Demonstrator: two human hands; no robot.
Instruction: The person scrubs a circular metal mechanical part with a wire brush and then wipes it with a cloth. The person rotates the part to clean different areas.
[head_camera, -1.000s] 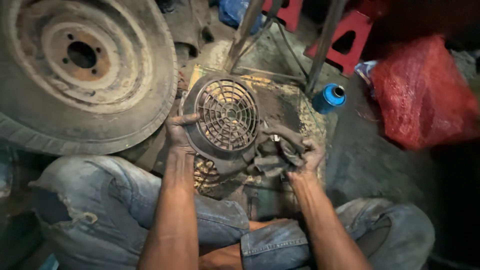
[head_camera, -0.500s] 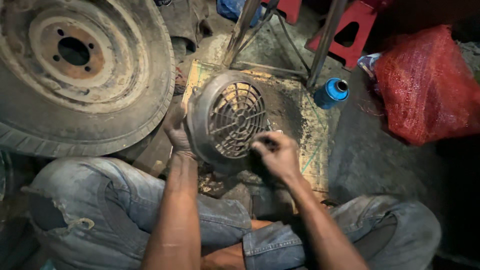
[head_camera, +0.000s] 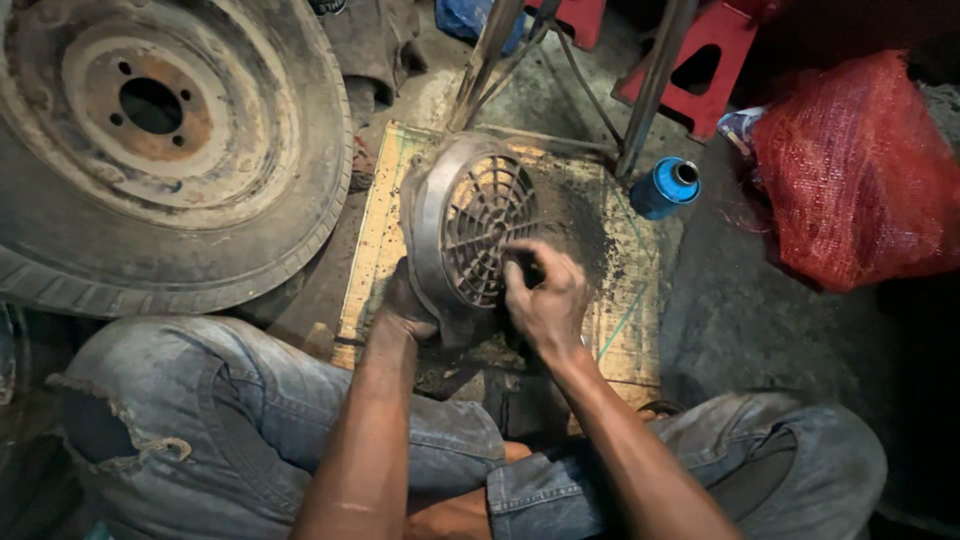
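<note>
Two bare hands worked on one grimy fan cover (head_camera: 478, 235), a round grey piece with a ribbed grille, stood up on edge on a dirty yellowish board (head_camera: 620, 290) on the floor. Far to the left of the fingers lay a worn tyre on a rusty wheel (head_camera: 150, 130), flat on the ground. The left hand (head_camera: 405, 305) had its fingers wrapped tight round the cover's lower rim, gripping it from beneath. Just right of it, the right hand (head_camera: 545, 295) was curled with its fingertips pressed against the grille; whether they pinched anything I could not tell. Beyond the fingers, metal legs (head_camera: 650, 90) of some stand rose from the board's far edge. To the right of the right hand sat a blue can (head_camera: 665, 187), apart from the cover. Further right again slumped a red mesh sack (head_camera: 860, 170), with a red plastic stool (head_camera: 715, 60) behind it. Torn jeans (head_camera: 200, 420) covered the knees below both wrists.
</note>
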